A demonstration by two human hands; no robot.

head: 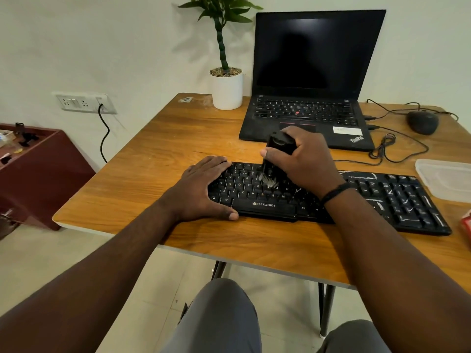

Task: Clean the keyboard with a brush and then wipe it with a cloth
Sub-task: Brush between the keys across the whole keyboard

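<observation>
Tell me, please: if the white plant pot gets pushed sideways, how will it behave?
The plant pot likely tips rather than slides: its plant stands tall above a narrow base. The pebbles on top would probably spill. It looks ceramic, so possibly fragile.

Keyboard (331, 200) middle behind right hand (303, 161); brush (276, 154) bristles motion-blurred; plastic container (446, 178) edge-cropped.

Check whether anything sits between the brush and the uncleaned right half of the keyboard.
Only the person's own right hand and wrist, which grip the brush and lie over the keys just right of its bristles. Beyond that, the right half of the keyboard is open, white debris showing. The left hand rests on the left end.
</observation>
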